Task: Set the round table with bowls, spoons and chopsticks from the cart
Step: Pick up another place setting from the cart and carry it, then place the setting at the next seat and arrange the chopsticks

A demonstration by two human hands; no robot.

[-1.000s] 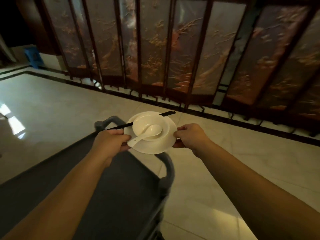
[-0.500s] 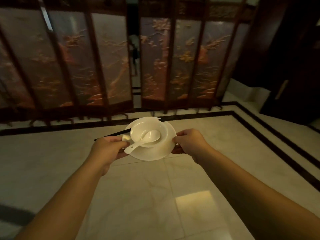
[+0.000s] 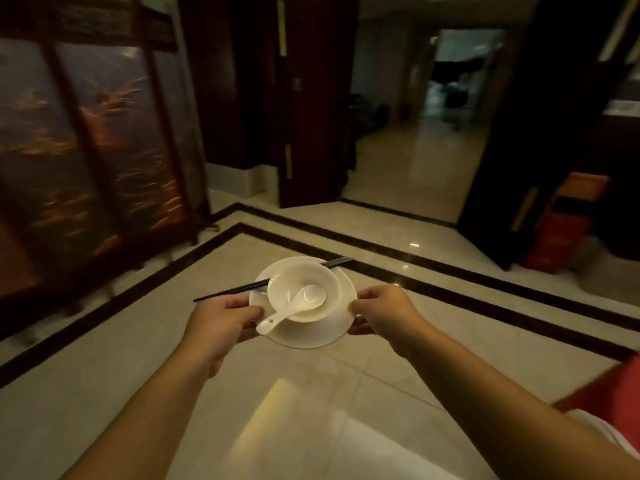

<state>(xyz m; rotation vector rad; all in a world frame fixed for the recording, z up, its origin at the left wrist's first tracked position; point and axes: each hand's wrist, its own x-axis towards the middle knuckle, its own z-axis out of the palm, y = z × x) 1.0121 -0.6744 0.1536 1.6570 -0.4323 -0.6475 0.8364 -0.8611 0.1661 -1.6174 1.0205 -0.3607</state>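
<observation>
I carry a white plate [image 3: 311, 336] level in front of me, above the floor. A white bowl [image 3: 320, 282] sits on it, and a white spoon [image 3: 294, 304] lies in the bowl with its handle sticking out toward the left. Dark chopsticks [image 3: 235, 291] lie across the plate's far side, poking out left and right. My left hand [image 3: 221, 322] grips the plate's left rim, thumb on top. My right hand [image 3: 384, 311] grips the right rim the same way. The cart and the round table are out of view.
A carved folding screen [image 3: 86, 150] stands at the left. Dark wooden doors [image 3: 311, 98] and an open doorway [image 3: 415, 150] lie ahead. A red box [image 3: 561, 230] stands at the right, and a red cloth edge [image 3: 620, 400] shows at the lower right. Polished tile floor [image 3: 311, 410] surrounds me.
The view has swung right: the cart dropped out of sight, the screen slid left, and the doors and doorway came into view. Both hands kept their hold on the plate.
</observation>
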